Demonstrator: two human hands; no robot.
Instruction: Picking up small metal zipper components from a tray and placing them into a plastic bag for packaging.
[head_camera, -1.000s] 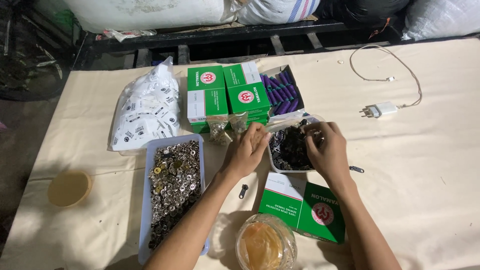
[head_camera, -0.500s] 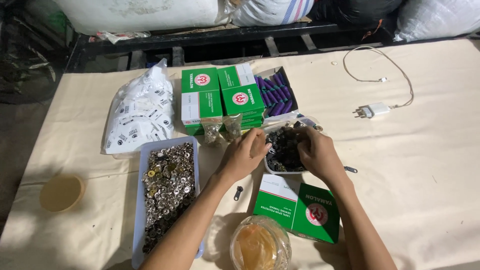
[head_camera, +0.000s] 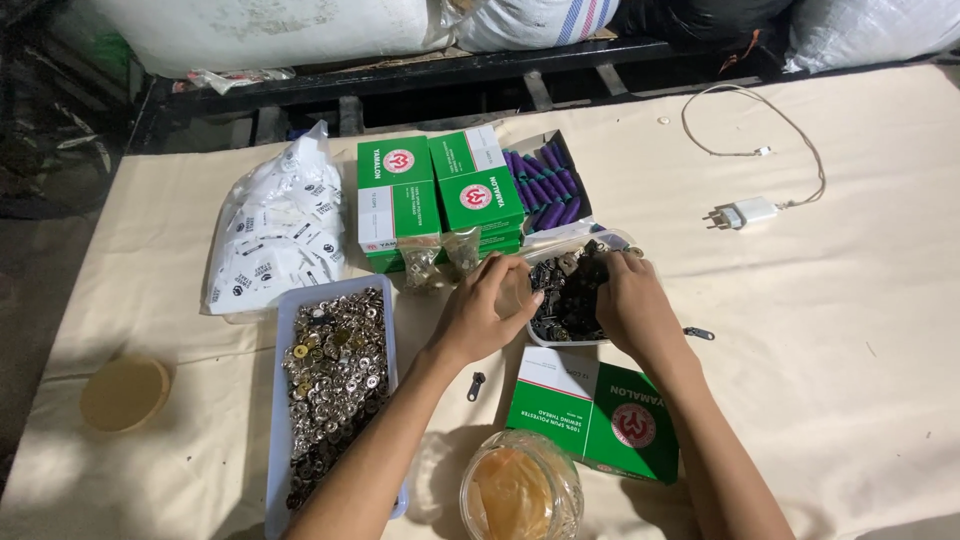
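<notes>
1. Centrally, both hands meet over a shallow white tray (head_camera: 541, 338) heaped with small dark metal pieces (head_camera: 565, 295), which sits on the cloth-covered worktop (head_camera: 850, 330).
2. Left hand (head_camera: 487, 312) curls at the tray's left rim, its fingers bent inward toward the pile; whether this grip is pinching a piece cannot be told.
3. Right hand (head_camera: 630, 310) lies on the tray's right side, fingertips buried among the dark pieces; its grip is likewise hidden.
4. One dark zipper pull (head_camera: 476, 385) lies on the cloth just near the left wrist, and another small dark piece (head_camera: 699, 333) lies just right of the right hand.
5. Left of the arms, a long pale blue tray (head_camera: 283, 420) holds silver and brass snap buttons (head_camera: 333, 375).
6. Farther off stand stacked green boxes (head_camera: 440, 195), with an open box of purple thread spools (head_camera: 548, 190) to their right and a bag of white labels (head_camera: 275, 235) to their left.
7. Nearer, a flat green box (head_camera: 595, 412) lies beneath the right forearm, beside a clear jar (head_camera: 520, 497).
8. Far right lies a white charger with its cable (head_camera: 745, 212); a round tan lid (head_camera: 124, 393) sits at the left edge.
</notes>
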